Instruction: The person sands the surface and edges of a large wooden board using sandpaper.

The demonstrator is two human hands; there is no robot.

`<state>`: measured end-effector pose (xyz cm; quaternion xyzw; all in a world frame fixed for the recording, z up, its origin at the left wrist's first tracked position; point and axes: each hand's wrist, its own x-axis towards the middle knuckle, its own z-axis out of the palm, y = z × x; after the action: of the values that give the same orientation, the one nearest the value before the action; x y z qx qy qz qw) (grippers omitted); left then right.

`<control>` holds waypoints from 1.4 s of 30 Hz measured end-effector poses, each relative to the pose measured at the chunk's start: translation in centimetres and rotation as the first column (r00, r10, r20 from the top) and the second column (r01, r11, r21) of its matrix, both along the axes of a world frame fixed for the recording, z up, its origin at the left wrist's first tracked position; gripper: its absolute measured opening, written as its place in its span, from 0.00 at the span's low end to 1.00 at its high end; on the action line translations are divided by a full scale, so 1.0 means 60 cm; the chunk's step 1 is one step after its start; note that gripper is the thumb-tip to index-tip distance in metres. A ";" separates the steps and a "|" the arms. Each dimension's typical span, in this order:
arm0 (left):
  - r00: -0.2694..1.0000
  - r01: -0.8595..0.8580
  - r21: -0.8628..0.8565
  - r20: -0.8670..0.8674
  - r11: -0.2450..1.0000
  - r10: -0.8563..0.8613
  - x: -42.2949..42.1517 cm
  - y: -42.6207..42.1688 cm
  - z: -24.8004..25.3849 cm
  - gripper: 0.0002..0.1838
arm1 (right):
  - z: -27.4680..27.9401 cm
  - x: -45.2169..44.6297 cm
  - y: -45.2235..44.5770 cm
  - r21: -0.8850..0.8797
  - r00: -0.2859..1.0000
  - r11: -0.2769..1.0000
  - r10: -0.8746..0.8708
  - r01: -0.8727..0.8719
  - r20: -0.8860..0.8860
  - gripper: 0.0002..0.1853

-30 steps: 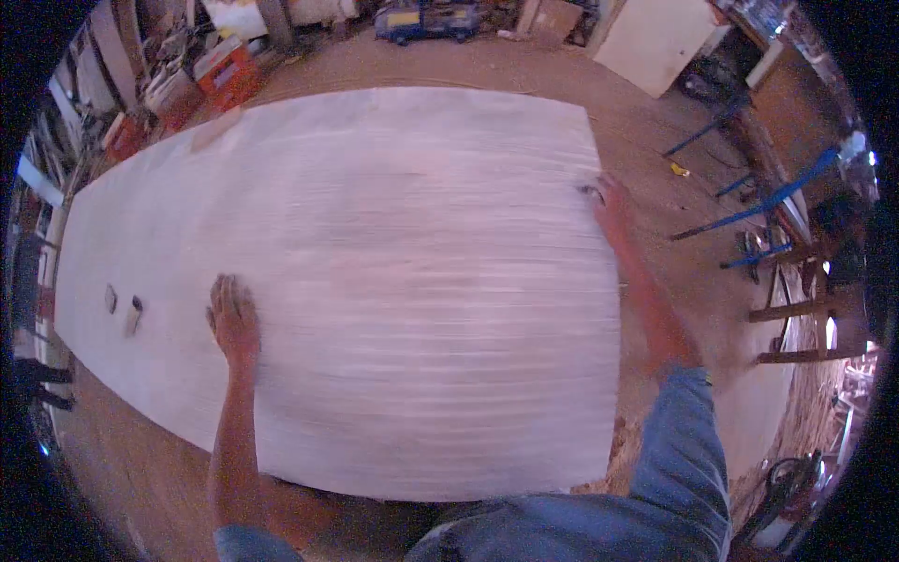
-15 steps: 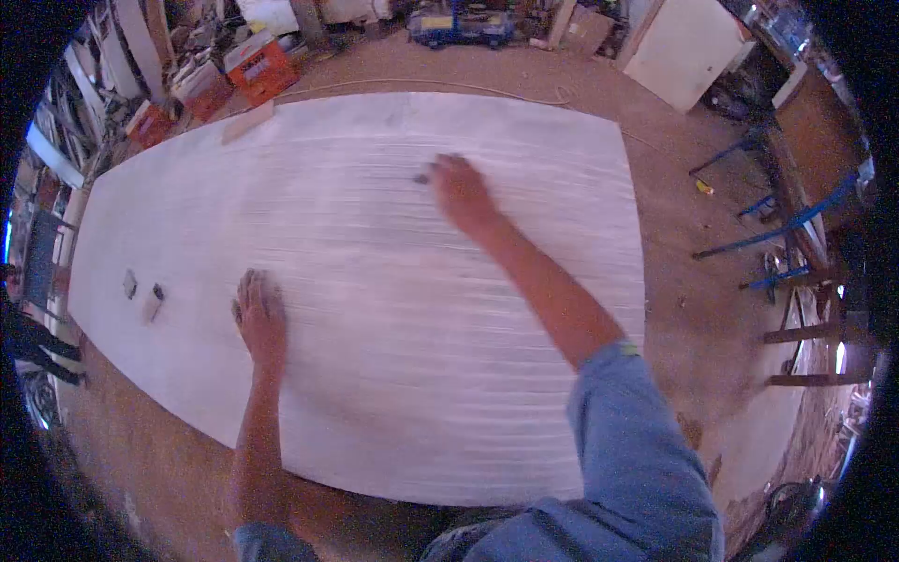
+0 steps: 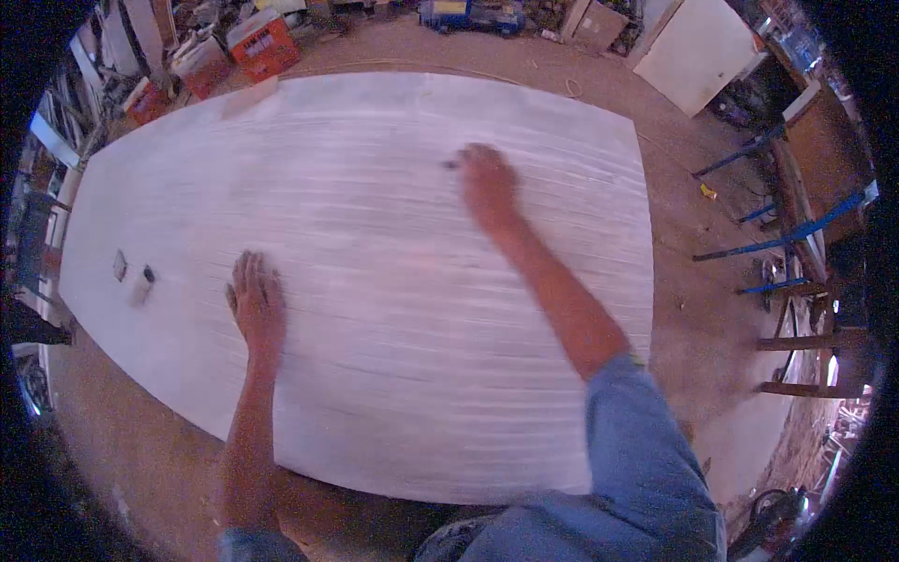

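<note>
A large whitish board (image 3: 375, 393) with streaky lines across its surface lies in front of me. My left hand (image 3: 255, 304) rests flat on its left half, fingers stretched out and holding nothing. Farther out, toward the top right of the board, my right hand (image 3: 489, 183) is curled and blurred by motion. The edge of a small dark piece (image 3: 450, 165) sticks out at its fingertips; the rest is hidden under the hand. Left of my left hand lie a small pale block with a dark end (image 3: 142, 284) and a small grey flat piece (image 3: 120, 266).
A thin wooden strip (image 3: 251, 96) lies at the board's far left edge. Beyond it stand orange boxes (image 3: 262, 45) and a blue machine (image 3: 471, 14). To the right are a blue-legged frame (image 3: 796, 232) and a leaning white panel (image 3: 698, 51). A cable (image 3: 573, 89) runs along the floor.
My right hand has shifted slightly right and away across the board with the small dark piece. My left hand stays flat in nearly the same place. The camera view has tilted a little.
</note>
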<state>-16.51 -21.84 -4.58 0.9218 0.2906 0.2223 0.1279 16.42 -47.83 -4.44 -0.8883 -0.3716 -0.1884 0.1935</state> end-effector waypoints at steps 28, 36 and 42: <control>0.991 0.035 0.233 -0.136 0.972 -0.003 0.000 0.029 -0.031 0.22 | 0.020 0.053 -0.135 -0.100 0.995 0.993 0.046 -0.055 -0.084 0.14; 0.991 -0.032 0.216 -0.118 0.976 0.058 0.013 -0.005 0.001 0.23 | 0.074 0.089 -0.450 -0.127 0.963 0.955 -0.263 0.268 0.060 0.17; 0.971 0.005 0.361 -0.224 0.933 0.081 0.016 -0.004 0.006 0.23 | 0.073 0.017 -0.118 -0.032 0.995 0.995 0.095 -0.096 -0.029 0.15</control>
<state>-15.55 -22.06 -4.23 0.9436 0.2761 0.1634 -0.0822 17.44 -54.92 -0.08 -0.8750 -0.4140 -0.1604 0.1927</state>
